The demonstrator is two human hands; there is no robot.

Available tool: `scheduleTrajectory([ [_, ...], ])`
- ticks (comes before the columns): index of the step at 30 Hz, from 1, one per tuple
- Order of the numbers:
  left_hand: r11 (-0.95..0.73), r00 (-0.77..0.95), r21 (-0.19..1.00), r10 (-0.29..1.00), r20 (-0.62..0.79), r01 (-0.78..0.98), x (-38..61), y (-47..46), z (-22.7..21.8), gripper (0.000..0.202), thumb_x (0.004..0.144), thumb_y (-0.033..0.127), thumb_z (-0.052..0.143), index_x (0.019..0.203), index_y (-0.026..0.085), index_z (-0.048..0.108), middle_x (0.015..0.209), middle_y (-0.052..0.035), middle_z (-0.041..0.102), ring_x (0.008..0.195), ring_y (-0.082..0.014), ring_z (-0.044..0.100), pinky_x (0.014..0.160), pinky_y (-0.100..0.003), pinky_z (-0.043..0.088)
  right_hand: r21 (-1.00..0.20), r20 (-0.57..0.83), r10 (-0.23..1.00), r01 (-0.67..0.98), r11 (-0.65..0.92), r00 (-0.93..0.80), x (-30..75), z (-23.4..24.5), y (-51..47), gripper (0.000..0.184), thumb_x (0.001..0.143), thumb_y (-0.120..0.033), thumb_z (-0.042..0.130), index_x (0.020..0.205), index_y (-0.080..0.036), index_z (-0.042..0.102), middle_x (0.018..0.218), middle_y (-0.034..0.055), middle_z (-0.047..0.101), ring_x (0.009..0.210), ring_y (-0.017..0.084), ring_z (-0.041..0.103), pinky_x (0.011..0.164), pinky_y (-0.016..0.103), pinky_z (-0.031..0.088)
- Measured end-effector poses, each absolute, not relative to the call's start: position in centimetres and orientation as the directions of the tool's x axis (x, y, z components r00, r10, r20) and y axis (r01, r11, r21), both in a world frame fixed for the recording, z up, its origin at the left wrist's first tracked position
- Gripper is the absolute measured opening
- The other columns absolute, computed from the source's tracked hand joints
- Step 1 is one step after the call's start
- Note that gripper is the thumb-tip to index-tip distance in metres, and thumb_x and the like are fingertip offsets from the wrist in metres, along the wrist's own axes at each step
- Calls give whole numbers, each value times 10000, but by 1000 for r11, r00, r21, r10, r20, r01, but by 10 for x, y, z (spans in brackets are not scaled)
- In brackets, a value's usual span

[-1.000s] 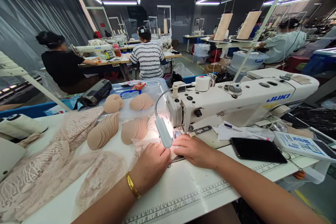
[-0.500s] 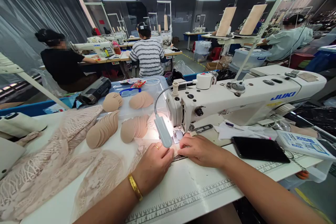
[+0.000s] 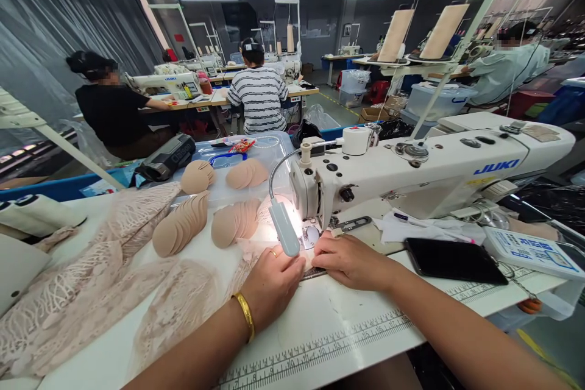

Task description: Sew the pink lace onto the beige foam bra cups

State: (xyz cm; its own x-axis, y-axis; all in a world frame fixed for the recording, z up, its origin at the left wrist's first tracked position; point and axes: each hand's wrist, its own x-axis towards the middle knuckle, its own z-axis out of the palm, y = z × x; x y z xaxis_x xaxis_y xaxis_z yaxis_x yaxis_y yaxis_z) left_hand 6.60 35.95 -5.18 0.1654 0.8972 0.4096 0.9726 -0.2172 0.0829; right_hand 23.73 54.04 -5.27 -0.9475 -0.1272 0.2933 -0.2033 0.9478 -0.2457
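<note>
Pale pink lace fabric (image 3: 247, 256) lies under the sewing machine's head, its edge running between my two hands. My left hand (image 3: 276, 280), wearing a ring and a gold bangle, is closed on the fabric just in front of the lamp. My right hand (image 3: 351, 262) pinches the same fabric at the right of the needle area, fingers bent and close to the presser foot. A white JUKI sewing machine (image 3: 411, 167) stands behind both hands. Its grey gooseneck lamp (image 3: 284, 230) hides part of the stitching spot.
Stacks of beige oval pads (image 3: 180, 225) and a long lace piece (image 3: 82, 298) cover the left side. On the right lie a black phone (image 3: 454, 261), a white-and-blue box (image 3: 532, 250) and a pen (image 3: 411, 219). A printed ruler (image 3: 320, 350) runs along the front edge. Co-workers (image 3: 258, 94) sit beyond.
My left hand and its bangle have shifted slightly to the right. My right hand stays almost in place, and the whole view has moved a little.
</note>
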Motion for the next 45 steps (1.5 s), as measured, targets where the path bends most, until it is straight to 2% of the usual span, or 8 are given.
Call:
scheduleTrajectory([
  [4, -241, 166, 119, 882, 441, 963, 65, 361, -53, 210, 1023, 97, 430, 963, 174, 616, 901, -63, 697, 696, -181, 545, 644, -339, 397, -238, 272, -86, -154, 959, -958, 234, -56, 538, 322, 893, -29, 490, 1067, -213, 689, 900, 40, 613, 793, 192, 496, 677, 280, 360],
  [11, -280, 193, 126, 865, 463, 952, 55, 370, -54, 228, 1001, 128, 442, 948, 175, 659, 834, -77, 696, 757, -216, 614, 674, -347, 454, -211, 294, -37, -103, 972, -955, 231, -61, 538, 315, 878, -27, 498, 1033, -191, 718, 859, 47, 590, 797, 203, 477, 632, 280, 328],
  [18, -321, 222, 130, 846, 484, 938, 35, 384, -63, 232, 997, 205, 528, 1142, 183, 708, 1153, -137, 755, 1012, -289, 703, 898, -424, 522, -220, 293, 86, 21, 975, -952, 227, -62, 537, 380, 842, -16, 509, 1088, -213, 720, 859, 34, 600, 738, 196, 446, 645, 295, 329],
  [25, -307, 209, 166, 874, 440, 937, 26, 392, -62, 251, 1008, 222, 527, 1108, 194, 755, 1167, -121, 768, 1015, -286, 707, 943, -421, 519, -207, 286, 137, 78, 975, -948, 221, -64, 537, 347, 861, -23, 497, 1082, -203, 695, 942, 50, 630, 793, 203, 483, 707, 301, 364],
  [30, -283, 181, 187, 885, 429, 941, 28, 392, -65, 268, 1020, 236, 508, 1112, 180, 753, 1175, -120, 761, 1024, -284, 700, 955, -421, 516, -186, 299, 121, 67, 980, -947, 223, -64, 536, 316, 819, -6, 512, 989, -206, 688, 856, 31, 578, 721, 193, 430, 642, 294, 312],
  [34, -260, 164, 184, 894, 417, 948, 27, 395, -63, 259, 1007, 221, 504, 1097, 184, 744, 1126, -118, 752, 1015, -282, 684, 960, -428, 513, -184, 326, 123, 65, 981, -937, 224, -63, 536, 286, 823, -11, 498, 937, -205, 675, 810, 23, 544, 680, 188, 395, 608, 293, 284],
  [41, -191, 110, 173, 912, 395, 966, 35, 404, -50, 240, 983, 265, 481, 915, 168, 690, 866, -98, 669, 824, -277, 623, 804, -439, 522, -203, 374, 115, 40, 978, -920, 225, -75, 539, 305, 875, -37, 469, 986, -210, 693, 788, 36, 580, 669, 201, 427, 613, 307, 316],
  [45, -158, 71, 207, 925, 374, 966, 34, 399, -40, 233, 948, 124, 452, 823, 192, 636, 810, -50, 652, 775, -218, 606, 773, -351, 509, -363, 410, 141, -20, 932, -901, 228, -72, 533, 261, 950, -96, 444, 970, -210, 677, 836, 50, 628, 737, 203, 517, 680, 322, 379],
])
